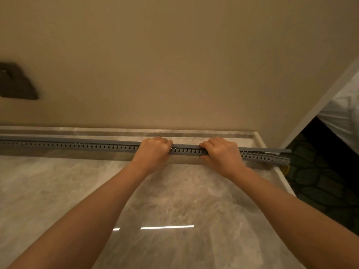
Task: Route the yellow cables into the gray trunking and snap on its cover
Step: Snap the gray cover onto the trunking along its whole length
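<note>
A long gray slotted trunking (87,146) lies along the back of the marble table, parallel to the wall. Its flat gray cover (58,140) sits on top along the left and middle stretch and lifts clear of the trunking at the right end (279,150). My left hand (153,152) grips the trunking and cover with fingers curled over the top. My right hand (223,154) does the same a short way to the right. A bit of yellow cable (286,169) hangs at the trunking's right end, past the table edge.
The marble table (174,200) ends at a white edge (283,177) on the right, with dark patterned floor beyond. A beige wall rises right behind the trunking. A dark wall plate (16,82) sits at the left. White cloth (343,117) shows at the far right.
</note>
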`<act>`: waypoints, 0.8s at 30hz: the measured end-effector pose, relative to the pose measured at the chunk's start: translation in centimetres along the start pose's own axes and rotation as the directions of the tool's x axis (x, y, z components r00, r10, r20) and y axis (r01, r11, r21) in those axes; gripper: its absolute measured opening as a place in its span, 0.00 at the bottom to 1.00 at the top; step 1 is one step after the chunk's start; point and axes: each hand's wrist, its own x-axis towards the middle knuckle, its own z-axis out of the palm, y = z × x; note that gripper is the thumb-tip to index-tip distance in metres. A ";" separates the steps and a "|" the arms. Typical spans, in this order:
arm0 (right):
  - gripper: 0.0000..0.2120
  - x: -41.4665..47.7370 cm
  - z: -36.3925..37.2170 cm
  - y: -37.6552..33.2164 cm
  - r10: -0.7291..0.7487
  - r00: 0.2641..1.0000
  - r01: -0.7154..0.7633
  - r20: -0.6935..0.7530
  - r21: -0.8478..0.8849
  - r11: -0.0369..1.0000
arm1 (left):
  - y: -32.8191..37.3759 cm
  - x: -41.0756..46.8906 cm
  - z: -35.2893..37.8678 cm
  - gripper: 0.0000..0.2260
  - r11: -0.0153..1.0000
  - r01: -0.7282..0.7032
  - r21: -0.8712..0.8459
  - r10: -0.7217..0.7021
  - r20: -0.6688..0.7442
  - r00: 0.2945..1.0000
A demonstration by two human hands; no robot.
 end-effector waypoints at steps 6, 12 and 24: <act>0.17 0.2 0.7 0.7 -0.034 0.998 0.035 -0.060 0.014 0.999 | 0.2 1.0 0.5 0.09 1.000 -0.015 0.023 0.016 -0.049 0.999; 0.18 0.1 0.9 1.0 -0.061 0.996 0.062 -0.069 0.012 0.998 | 2.3 2.3 1.1 0.09 0.999 -0.049 -0.016 0.047 -0.104 0.993; 0.10 -0.5 1.8 1.4 -0.060 0.990 0.064 -0.131 0.033 0.997 | 6.0 3.7 1.5 0.13 0.999 -0.022 0.043 0.029 -0.173 0.985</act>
